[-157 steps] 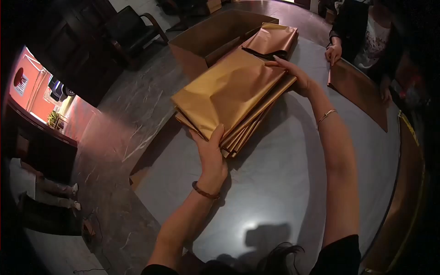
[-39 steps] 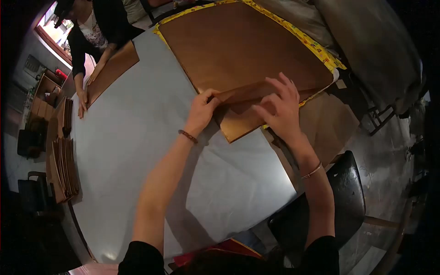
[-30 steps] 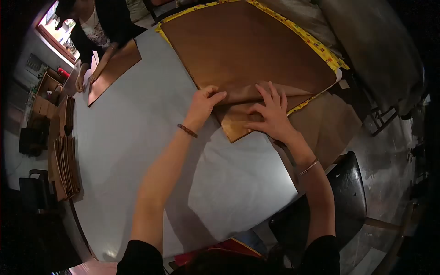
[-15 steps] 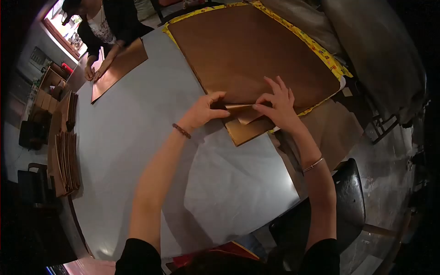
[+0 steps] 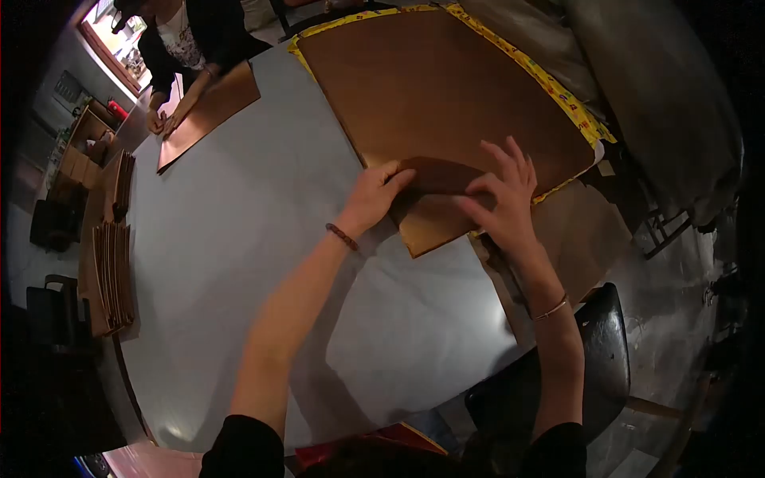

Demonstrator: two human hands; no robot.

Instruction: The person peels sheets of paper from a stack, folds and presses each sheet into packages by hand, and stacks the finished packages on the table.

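Note:
A broad stack of brown sheets [image 5: 430, 88] lies on yellow patterned wrapping [image 5: 558, 95] at the table's far right. Its near edge is lifted in a fold, above a golden-brown corner [image 5: 434, 227]. My left hand [image 5: 374, 195] pinches the edge of the lifted sheet between thumb and fingers. Just right of it, my right hand [image 5: 504, 199] is raised over the near edge, fingers spread; its thumb and index finger come near each other and are slightly blurred, with nothing visible between them.
Across the grey table [image 5: 239, 239], a co-worker's hands [image 5: 167, 123] press on a folded brown sheet [image 5: 211, 111]. Folded brown pieces [image 5: 113, 279] stand at the left edge. A black chair [image 5: 602, 350] is at the right, beside loose brown paper [image 5: 586, 231].
The head view has swung from the golden stack beside a box to the brown sheets. Lately my left hand has moved right, and my right hand has come off the sheet and opened.

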